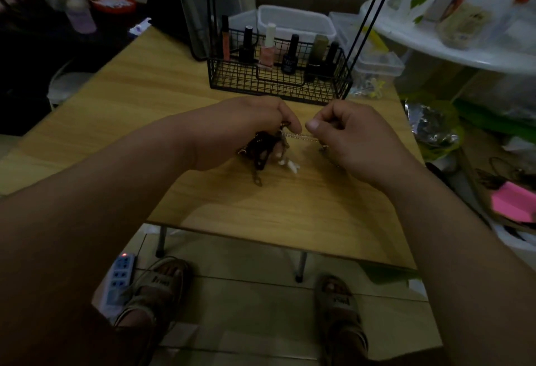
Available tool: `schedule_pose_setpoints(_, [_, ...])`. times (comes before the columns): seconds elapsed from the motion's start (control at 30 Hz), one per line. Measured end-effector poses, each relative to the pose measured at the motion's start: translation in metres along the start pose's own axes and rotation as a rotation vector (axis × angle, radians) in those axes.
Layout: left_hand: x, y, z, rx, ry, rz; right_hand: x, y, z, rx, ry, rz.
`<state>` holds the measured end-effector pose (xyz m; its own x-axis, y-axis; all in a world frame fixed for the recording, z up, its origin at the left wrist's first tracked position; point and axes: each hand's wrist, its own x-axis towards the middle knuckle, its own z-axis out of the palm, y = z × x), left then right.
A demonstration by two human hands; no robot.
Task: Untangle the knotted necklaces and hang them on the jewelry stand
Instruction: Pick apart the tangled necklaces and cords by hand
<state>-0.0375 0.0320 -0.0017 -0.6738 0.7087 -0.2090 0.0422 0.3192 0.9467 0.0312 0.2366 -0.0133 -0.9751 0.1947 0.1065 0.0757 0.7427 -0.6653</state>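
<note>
A tangle of necklaces [262, 148] hangs just above the wooden table [261, 209]: dark brown links, a thin gold chain [300, 136] and small white beads [290, 166]. My left hand [246, 127] grips the dark bundle, fingers curled round it. My right hand [345, 136] pinches the gold chain between thumb and forefinger, and the chain runs taut between both hands. The jewelry stand's thin black rods [368, 17] rise behind the basket; its top is out of frame.
A black wire basket [278, 81] with nail polish bottles stands just beyond my hands. Clear plastic boxes [295, 21] sit behind it. Clutter and a white round table [452, 43] fill the right side. A power strip [120, 278] and my sandalled feet are on the floor.
</note>
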Motion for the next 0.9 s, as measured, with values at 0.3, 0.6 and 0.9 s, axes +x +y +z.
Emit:
schedule_pose_setpoints(0.3, [0.004, -0.003, 0.001, -0.021, -0.001, -0.043, 0.003, 0.001, 0.002, 0.049, 0.04, 0.043])
schedule_pose_setpoints(0.6, [0.002, 0.001, 0.006, -0.193, 0.011, -0.162, -0.006, -0.004, 0.004, -0.033, 0.089, 0.029])
schedule_pose_setpoints(0.9, [0.005, -0.004, 0.006, -0.163, 0.079, -0.146, -0.028, -0.017, 0.006, 0.036, -0.244, -0.085])
